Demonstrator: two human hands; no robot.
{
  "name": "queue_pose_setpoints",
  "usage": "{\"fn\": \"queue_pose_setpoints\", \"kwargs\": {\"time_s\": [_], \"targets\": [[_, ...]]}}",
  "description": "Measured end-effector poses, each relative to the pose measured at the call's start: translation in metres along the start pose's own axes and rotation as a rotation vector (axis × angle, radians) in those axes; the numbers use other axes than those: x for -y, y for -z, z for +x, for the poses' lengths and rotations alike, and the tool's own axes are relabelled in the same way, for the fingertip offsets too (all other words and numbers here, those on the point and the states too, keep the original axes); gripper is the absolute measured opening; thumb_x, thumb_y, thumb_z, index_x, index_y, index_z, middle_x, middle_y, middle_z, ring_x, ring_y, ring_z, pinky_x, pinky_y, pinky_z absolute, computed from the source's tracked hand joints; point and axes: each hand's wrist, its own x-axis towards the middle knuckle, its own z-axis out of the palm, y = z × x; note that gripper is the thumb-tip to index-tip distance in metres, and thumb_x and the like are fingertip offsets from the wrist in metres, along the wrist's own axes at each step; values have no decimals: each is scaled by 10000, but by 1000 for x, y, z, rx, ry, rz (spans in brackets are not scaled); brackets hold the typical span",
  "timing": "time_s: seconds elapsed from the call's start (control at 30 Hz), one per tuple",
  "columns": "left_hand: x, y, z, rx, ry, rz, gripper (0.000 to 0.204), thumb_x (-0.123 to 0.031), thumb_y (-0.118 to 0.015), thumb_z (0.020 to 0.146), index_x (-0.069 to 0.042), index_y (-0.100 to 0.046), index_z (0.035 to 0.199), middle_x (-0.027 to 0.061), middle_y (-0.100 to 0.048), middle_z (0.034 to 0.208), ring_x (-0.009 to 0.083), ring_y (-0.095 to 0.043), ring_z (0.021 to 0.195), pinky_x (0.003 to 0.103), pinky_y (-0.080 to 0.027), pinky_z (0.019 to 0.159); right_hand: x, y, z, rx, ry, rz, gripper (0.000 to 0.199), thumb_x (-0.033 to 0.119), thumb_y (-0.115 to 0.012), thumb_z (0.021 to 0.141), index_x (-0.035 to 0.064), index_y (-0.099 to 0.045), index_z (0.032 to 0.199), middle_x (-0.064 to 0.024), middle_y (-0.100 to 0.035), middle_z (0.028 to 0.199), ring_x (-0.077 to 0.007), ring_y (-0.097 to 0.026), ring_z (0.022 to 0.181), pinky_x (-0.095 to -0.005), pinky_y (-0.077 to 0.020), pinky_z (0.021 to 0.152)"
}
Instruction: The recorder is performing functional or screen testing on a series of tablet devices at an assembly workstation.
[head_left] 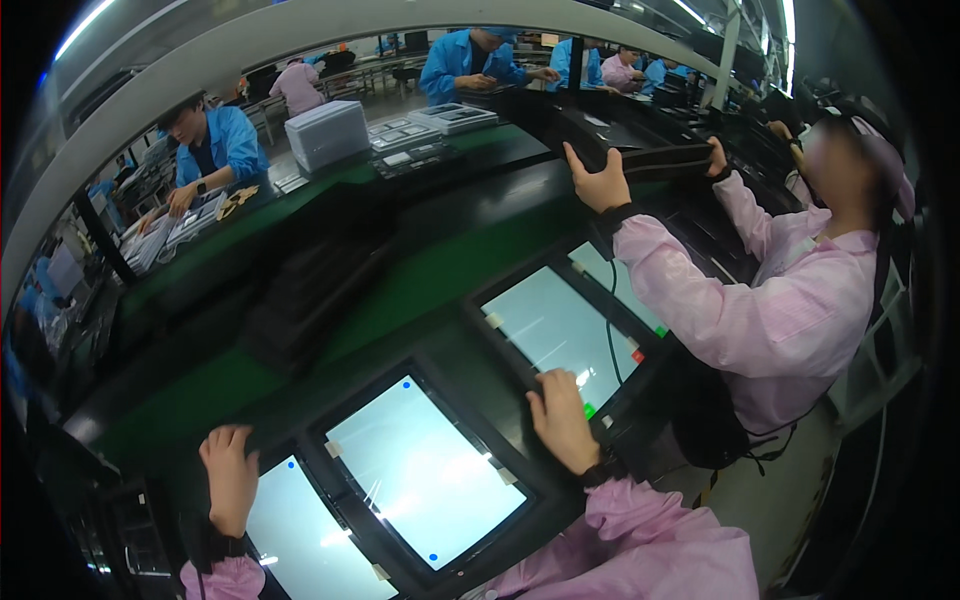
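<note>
My left hand [230, 480] is held over the upper left edge of a white flat panel [310, 540] in a black frame; its fingers are bent but apart, and nothing shows in them. Beside that panel lies a second white panel [425, 470], with blue dots at two corners and small pale tabs along its sides. To the right, my right hand [565, 420] hovers by the near left edge of another lit-looking panel [560, 335], which has a green tab. Its thumb and fingers are spread with nothing between them. Whether either hand touches a frame I cannot tell.
A dark stack of trays [320, 280] sits on the green bench [420, 290] ahead. At right, a person in pink [740, 270] lifts a black tray [660, 160]; a dark cable [612, 320] hangs over a panel. Workers in blue [225, 145] and white boxes [328, 135] are beyond.
</note>
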Motion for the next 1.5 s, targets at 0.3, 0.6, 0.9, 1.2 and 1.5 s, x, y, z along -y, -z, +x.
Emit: {"fn": "queue_pose_setpoints", "kwargs": {"time_s": [0.3, 0.6, 0.9, 1.2, 1.5], "targets": [[-212, -97, 161, 214, -340, -423, 417, -215, -590, 878, 82, -520, 1163, 255, -568, 1129, 395, -540, 1068, 429, -430, 920, -10, 67, 0, -93, -26, -4, 191, 51, -590, 828, 7, -584, 1014, -167, -589, 973, -359, -533, 946, -416, -418, 856], [-222, -122, 180, 289, -327, -500, 316, -221, -559, 899, 56, -586, 1048, 255, -617, 1014, 413, -582, 965, 446, -459, 841, -142, 108, 29, -336, -181, -606, 372, -73, -579, 757, -4, -554, 1122, -145, -480, 1138, -319, -459, 1064, -406, -383, 892], [-232, -66, 193, 335, -351, -318, 281, -234, -512, 919, 41, -523, 977, 293, -625, 818, 456, -603, 811, 505, -478, 745, -180, 105, 58, -391, -202, -505, 345, -46, -625, 734, 14, -575, 1070, -120, -502, 1096, -306, -473, 1031, -404, -389, 865], [-245, -7, 173, 412, -375, -447, 269, -218, -522, 901, 48, -549, 934, 266, -612, 787, 434, -595, 771, 453, -462, 686, -205, 129, 42, -359, -125, -383, 269, -18, -585, 790, -5, -575, 1058, -170, -578, 1075, -366, -567, 978, -413, -420, 898], [-219, 59, 108, 512, -136, -460, 284, -197, -560, 849, 61, -547, 967, 258, -574, 703, 391, -584, 654, 412, -440, 608, -48, 119, -107, -321, -1002, 1467, 609, 169, -528, 925, 118, -171, 1416, -114, -469, 1230, -205, -480, 1116, -339, -428, 929]]}}
